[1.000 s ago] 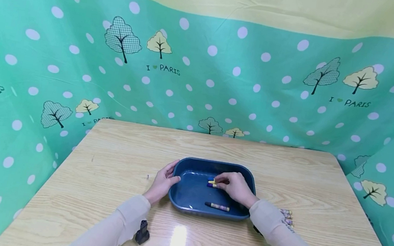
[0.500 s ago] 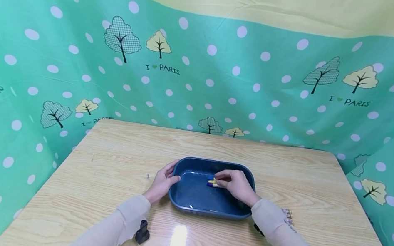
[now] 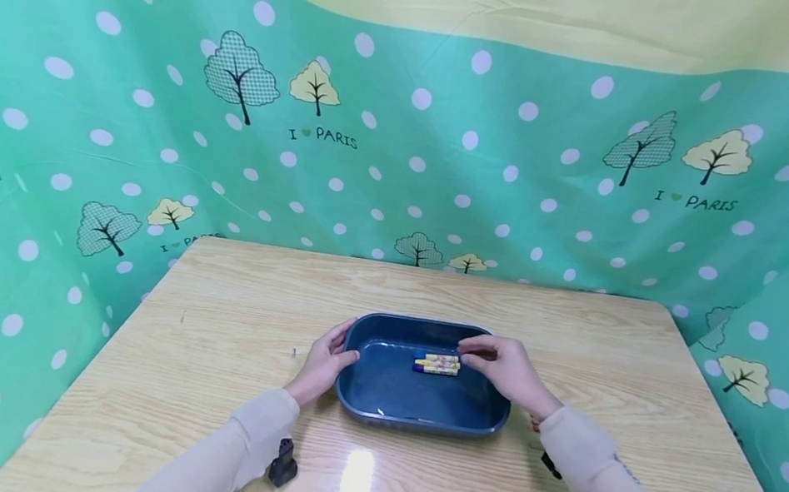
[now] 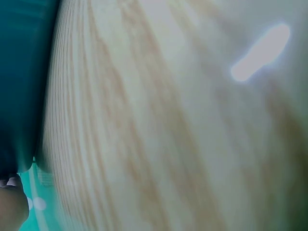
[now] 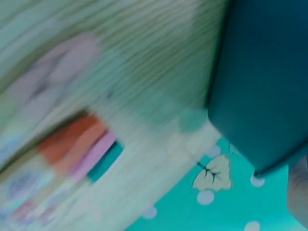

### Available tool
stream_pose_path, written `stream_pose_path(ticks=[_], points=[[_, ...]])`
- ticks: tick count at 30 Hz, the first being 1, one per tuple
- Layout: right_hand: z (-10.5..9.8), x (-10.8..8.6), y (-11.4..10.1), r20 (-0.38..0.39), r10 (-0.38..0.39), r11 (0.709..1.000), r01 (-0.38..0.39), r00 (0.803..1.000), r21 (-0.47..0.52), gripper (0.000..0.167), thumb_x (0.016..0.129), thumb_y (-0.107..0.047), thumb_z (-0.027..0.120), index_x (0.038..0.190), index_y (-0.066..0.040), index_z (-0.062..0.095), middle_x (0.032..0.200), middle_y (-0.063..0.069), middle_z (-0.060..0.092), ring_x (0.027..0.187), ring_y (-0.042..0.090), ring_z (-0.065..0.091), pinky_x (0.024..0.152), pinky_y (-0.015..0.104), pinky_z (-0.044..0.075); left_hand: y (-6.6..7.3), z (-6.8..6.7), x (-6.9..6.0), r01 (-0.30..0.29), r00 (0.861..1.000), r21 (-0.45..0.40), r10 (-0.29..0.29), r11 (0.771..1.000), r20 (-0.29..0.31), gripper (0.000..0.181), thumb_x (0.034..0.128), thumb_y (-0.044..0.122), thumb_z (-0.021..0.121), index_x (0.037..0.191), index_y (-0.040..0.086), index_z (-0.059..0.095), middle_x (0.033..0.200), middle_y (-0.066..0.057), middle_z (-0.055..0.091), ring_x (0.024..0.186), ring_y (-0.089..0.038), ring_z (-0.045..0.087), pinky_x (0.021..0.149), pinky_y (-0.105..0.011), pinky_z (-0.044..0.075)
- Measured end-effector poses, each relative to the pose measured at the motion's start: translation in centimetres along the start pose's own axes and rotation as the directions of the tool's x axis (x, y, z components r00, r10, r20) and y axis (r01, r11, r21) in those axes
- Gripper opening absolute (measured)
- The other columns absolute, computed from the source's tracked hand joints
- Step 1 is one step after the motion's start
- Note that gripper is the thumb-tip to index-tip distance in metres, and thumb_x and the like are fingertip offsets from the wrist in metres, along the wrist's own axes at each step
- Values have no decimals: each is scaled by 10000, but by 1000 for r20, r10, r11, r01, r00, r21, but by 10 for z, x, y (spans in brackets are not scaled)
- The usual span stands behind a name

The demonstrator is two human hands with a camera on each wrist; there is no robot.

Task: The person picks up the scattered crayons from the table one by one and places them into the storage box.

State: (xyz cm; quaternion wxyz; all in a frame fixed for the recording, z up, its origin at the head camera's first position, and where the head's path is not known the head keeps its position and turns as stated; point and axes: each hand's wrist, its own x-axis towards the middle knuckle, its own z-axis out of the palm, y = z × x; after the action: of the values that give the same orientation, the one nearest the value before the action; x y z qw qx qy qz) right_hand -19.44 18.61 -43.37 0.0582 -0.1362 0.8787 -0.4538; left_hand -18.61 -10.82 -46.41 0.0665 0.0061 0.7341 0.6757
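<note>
1. At the left hand [image 3: 323,364], the grip is on the left wall of a navy tray [image 3: 411,398]: its thumb reaches over the rim to the inside, while the other fingers lie along the outside.
2. Over the tray's right side, from above the rim, the right hand [image 3: 508,369] reaches inward; its fingers are bent loosely, with thumb and index fingertip slightly apart, and it holds nothing that shows. Whether it touches anything cannot be told.
3. Just beside the right hand's fingertips, on the side toward the left hand, three crayons [image 3: 437,364] lie side by side on the tray floor, their blue, yellow and purple tips pointing toward the left hand.
4. Outside the tray and below the right hand, near its wrist, more crayons [image 5: 79,156] lie on the table [image 3: 244,292]; orange, pink and green ends show in the right wrist view, with other blurred pieces next to them. Their number is unclear.
5. Left of the left hand, a tiny scrap [image 3: 294,352] lies on the tabletop, too small to identify.
6. Behind the left hand, toward the person, a black device [image 3: 284,463] sits by the pale sleeve; another dark device [image 3: 550,465] shows under the right cuff.
7. Beyond both hands hangs a green dotted cloth [image 3: 393,145] with printed trees.
</note>
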Motion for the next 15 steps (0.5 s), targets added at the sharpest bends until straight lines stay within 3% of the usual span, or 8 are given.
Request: stream_pose_path(ticks=[9,15], points=[[-27,-20,14,-77,15,1000,-13,997,25,359,865,-199,618,1187,-41,603,1134,114,648,1014,241,623,805,266,551,0,-1,1,-2,1000,-4,2,1000,4,590,840,-54,505,1401,3,329,1424,-248,342,1318,-363,332,1090,-438,304],[-39,-35,25,-111,35,999,-33,993,18,390,875,-166,605,1233,-21,557,1128,153,643,1004,268,628,786,241,554,-2,-1,2,3,1000,-12,-3,1000,5,593,839,-54,505,1402,7,329,1425,-246,341,1315,-367,334,1088,-447,305]])
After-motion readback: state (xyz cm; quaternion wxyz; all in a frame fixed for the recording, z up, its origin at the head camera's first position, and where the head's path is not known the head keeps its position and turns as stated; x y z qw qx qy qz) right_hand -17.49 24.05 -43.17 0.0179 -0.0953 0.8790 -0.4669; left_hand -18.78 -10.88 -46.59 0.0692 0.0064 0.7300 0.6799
